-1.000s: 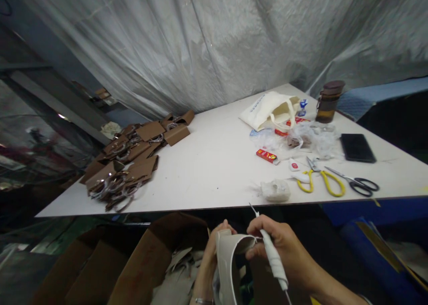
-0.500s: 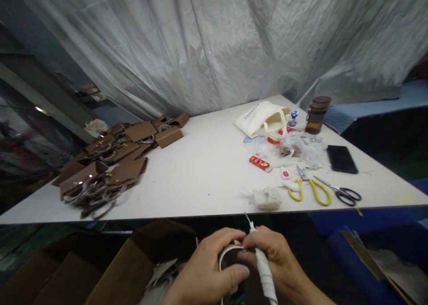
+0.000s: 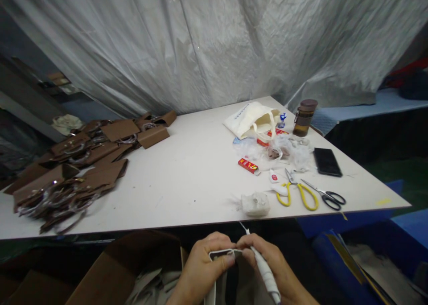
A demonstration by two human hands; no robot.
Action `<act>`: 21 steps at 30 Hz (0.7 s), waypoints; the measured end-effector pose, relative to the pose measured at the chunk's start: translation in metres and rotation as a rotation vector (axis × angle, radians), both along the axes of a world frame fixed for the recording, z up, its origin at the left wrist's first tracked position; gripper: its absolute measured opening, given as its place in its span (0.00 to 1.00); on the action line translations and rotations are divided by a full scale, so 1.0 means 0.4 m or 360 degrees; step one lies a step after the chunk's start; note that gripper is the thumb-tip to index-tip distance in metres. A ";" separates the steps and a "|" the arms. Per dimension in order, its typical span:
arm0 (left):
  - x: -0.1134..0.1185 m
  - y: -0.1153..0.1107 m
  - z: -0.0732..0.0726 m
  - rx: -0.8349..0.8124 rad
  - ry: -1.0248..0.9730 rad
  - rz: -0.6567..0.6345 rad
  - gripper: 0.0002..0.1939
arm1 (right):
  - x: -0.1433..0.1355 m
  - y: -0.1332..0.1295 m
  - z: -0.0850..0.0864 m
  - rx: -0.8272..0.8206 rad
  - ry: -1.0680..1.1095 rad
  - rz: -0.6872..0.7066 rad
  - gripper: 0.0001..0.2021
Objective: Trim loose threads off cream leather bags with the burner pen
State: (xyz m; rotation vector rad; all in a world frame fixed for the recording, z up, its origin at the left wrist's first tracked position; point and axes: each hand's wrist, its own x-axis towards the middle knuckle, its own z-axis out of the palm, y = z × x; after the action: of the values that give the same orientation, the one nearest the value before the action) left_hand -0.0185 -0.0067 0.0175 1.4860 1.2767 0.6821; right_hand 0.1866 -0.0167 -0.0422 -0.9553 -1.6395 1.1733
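Note:
My left hand (image 3: pixel 203 262) pinches the upper edge of a dark piece of material (image 3: pixel 231 280) with a white border, thumb on the near side. In my right hand (image 3: pixel 272 257) lies an awl-like tool (image 3: pixel 266 273), its handle wrapped in white and a thin metal tip pointing up and away. The right fingertips also meet the white border, close beside the left fingers. Both hands are just below the table's front edge. The lower part of the piece runs out of view.
On the white table (image 3: pixel 187 171) lie brown bags (image 3: pixel 120 129) at left. To the right are yellow-handled scissors (image 3: pixel 306 195), black scissors (image 3: pixel 331 199), a whitish block (image 3: pixel 255 204), a phone (image 3: pixel 327 161), a bottle (image 3: pixel 305 117) and a cloth bag (image 3: pixel 249 120). A cardboard box (image 3: pixel 100 269) stands below.
The view has swung a little to the right, so the table things sit farther left. The white border between my hands has gone from a rounded curve to a flatter line.

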 end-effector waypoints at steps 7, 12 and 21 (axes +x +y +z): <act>-0.074 0.034 -0.083 -0.0213 -0.0110 0.0288 0.12 | 0.102 0.045 -0.040 0.0073 -0.0024 -0.0310 0.17; -0.128 0.074 -0.083 -0.0376 -0.0959 0.0694 0.19 | 0.159 0.103 -0.046 0.0070 0.0010 -0.0598 0.18; -0.081 0.097 -0.185 -0.0692 -0.1273 0.0667 0.20 | 0.281 0.244 -0.073 0.0307 -0.0566 -0.1069 0.12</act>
State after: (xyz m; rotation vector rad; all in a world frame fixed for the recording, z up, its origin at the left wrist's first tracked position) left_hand -0.0507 0.0322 -0.0566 0.4860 0.9999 1.0531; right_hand 0.2991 0.0807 -0.0713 -1.4907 -1.4736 0.3996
